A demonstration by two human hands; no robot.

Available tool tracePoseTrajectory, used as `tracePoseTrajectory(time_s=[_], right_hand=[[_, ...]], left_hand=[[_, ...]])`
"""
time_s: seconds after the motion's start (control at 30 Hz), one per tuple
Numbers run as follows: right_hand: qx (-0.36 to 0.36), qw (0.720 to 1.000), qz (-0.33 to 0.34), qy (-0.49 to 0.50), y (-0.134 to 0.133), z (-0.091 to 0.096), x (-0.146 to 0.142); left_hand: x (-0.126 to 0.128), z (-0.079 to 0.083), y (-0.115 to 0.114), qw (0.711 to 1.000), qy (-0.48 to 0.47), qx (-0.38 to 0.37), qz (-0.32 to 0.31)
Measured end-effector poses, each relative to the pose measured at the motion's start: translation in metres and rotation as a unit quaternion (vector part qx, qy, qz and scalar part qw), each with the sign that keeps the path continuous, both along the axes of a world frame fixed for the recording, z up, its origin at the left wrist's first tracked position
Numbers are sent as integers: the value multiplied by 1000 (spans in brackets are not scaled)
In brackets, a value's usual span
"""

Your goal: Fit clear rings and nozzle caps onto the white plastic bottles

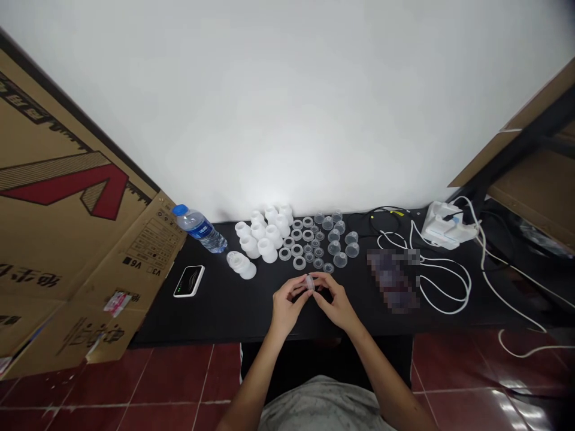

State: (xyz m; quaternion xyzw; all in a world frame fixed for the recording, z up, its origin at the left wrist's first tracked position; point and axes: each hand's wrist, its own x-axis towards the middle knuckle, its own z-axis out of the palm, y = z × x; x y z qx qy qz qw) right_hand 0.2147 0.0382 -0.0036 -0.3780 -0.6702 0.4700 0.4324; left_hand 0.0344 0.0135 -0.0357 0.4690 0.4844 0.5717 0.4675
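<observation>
Two bare hands meet just below the middle of the frame, above the near edge of a black tabletop [233, 311]. The left hand [284, 306] and the right hand [336, 304] both pinch a small clear plastic cap [309, 281], which sits between their fingertips just above the table surface. The thumbs and forefingers are closed on it from either side and the other fingers are curled loosely. Just beyond the hands, toward the wall, lie rows of flat clear plastic rings [297, 242]. A cluster of white cone-shaped plastic pieces [265, 236] stands to their left, and a group of small clear plastic cups [338, 242] to their right. Further left on the table lie a clear water bottle with a blue cap [200, 228], on its side, and a white-edged phone with a dark screen [189, 281]. A large brown cardboard sheet with red printing [67, 227] fills the left of the frame, leaning against the table. At the right, looped white cables [444, 281] run to a white plug block [444, 226]. Red floor tiles [179, 383] show along the bottom.
</observation>
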Motion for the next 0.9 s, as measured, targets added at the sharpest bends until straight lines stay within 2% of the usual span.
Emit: tracePoseTrajectory(time_s=[0.17, 0.37, 0.57, 0.8, 0.9], right_hand=[[-16, 997, 61, 35, 1, 2, 3], [-9, 996, 72, 51, 1, -8, 3], [-34, 994, 97, 33, 1, -8, 6], [-39, 992, 100, 66, 0, -7, 5], [-53, 990, 103, 77, 2, -10, 6]], left_hand=[[1, 0, -2, 1000, -24, 5, 2], [2, 2, -2, 1000, -6, 24, -10], [5, 2, -2, 999, 21, 28, 10], [4, 4, 4, 996, 60, 57, 31], [4, 3, 0, 994, 86, 67, 18]])
